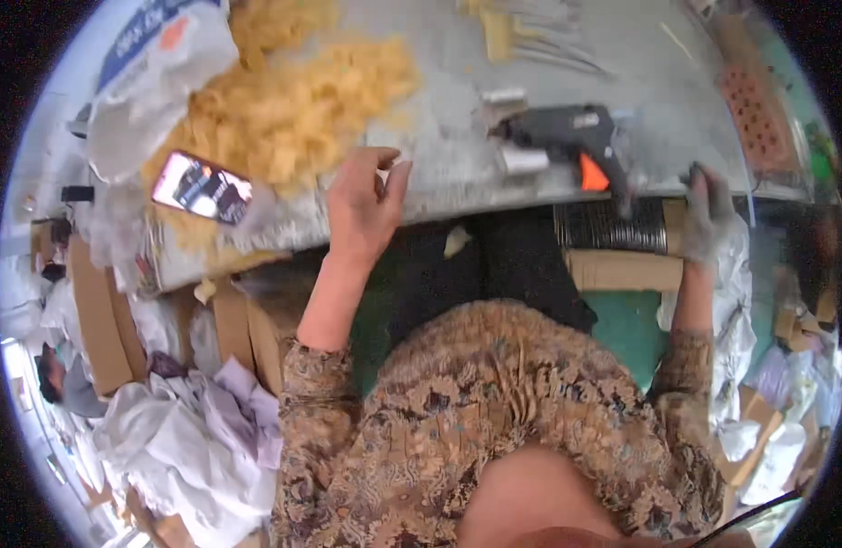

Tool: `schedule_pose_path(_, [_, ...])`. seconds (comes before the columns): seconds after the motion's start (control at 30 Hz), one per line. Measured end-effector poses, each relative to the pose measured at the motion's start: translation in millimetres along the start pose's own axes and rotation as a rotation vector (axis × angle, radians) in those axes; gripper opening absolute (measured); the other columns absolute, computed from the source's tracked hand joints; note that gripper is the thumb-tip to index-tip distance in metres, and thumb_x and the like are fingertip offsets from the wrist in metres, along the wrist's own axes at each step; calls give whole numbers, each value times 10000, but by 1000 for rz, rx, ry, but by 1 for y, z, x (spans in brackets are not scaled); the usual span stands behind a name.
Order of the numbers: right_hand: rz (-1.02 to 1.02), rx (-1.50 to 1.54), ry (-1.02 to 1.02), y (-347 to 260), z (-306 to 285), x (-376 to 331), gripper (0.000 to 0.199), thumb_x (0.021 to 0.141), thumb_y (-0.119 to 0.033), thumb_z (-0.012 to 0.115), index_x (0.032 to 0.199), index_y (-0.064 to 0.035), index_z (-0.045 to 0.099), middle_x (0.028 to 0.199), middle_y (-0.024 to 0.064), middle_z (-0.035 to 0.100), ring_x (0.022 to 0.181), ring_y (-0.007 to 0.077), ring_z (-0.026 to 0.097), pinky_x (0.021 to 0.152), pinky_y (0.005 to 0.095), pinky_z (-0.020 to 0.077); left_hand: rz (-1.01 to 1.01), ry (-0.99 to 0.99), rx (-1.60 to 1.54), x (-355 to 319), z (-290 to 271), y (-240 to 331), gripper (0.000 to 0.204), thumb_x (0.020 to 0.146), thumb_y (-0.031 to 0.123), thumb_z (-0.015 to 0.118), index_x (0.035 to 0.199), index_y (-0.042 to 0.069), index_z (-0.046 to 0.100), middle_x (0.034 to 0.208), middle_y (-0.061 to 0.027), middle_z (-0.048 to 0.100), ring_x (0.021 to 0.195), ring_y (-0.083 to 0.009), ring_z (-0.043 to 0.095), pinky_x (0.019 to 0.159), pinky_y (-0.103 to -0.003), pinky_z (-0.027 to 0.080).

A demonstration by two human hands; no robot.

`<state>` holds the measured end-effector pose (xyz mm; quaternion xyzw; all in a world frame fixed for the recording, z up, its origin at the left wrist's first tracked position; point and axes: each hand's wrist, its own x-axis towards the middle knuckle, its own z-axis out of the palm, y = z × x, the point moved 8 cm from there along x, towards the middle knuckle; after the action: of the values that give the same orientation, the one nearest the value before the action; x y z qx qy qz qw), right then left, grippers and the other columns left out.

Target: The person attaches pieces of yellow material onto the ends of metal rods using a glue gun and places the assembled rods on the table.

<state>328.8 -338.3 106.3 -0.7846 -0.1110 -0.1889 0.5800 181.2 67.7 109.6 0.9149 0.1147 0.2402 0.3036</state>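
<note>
My left hand [362, 205] is over the table's near edge, beside a heap of yellow pieces [298, 114]. Its thumb and forefinger curl together in a pinch; whatever may be between them is too small to make out. At the right, my right hand [710, 219] looks grey, as if gloved, with dark fingertips. Motion smears its fingers at the table edge. Between the hands, nearer the right one, a black glue gun [567, 128] with an orange trigger lies on the grey table [448, 119]. Small white pieces [523, 162] lie beside its nozzle.
A phone [202, 188] with a lit screen rests left of the yellow heap, below a white and blue bag [156, 110]. Yellow pieces with thin stems [531, 41] lie at the back. A reddish perforated tray [757, 114] stands far right. Cardboard [622, 271] is below the table edge.
</note>
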Motion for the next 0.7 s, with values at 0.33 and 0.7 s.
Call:
schedule_pose_path(0.33, [730,103,-34,185,-28,-198,164,880,-127,559,946,15,606,838,47,598,701,106,538,608,246,459,117,-599,220,-121,167,-22,114,759,107,524,840,27,530,831,-153,554,726,-309,606,496,-417,503])
schedule_pose_path(0.7, [-112,-179,-568,-6,119,-149,99,826,-63,555,876,17,585,832,118,593,749,227,547,697,337,449,222,-542,-107,-109,165,5,132,706,103,581,803,20,546,782,-188,571,737,-368,591,629,-426,491])
